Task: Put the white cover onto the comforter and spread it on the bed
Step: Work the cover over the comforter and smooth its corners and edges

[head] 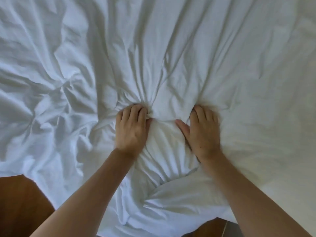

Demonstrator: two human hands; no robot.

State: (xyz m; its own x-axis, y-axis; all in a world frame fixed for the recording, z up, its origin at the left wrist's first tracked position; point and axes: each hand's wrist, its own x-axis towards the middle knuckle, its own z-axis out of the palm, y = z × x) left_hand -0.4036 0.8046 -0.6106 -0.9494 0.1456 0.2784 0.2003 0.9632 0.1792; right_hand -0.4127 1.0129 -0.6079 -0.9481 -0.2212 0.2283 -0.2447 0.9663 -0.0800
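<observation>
Gripping the white cover in two bunches near the bed's near edge, probably to drag it over the comforter inside, itself unseen. Left hand curled tight into a gather, fingers buried in folds. Right hand clutched a neighbouring fold, thumb splayed. Lay rumpled across the bed, unsmoothed, overhanging brown floor.

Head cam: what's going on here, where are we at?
A person leans over a bed, both hands bunching the white cover. The left hand and right hand each grip a fistful of cloth, side by side. The cover lies heavily creased, most on the left, not yet spread flat. Brown floor shows at the near edge.
</observation>
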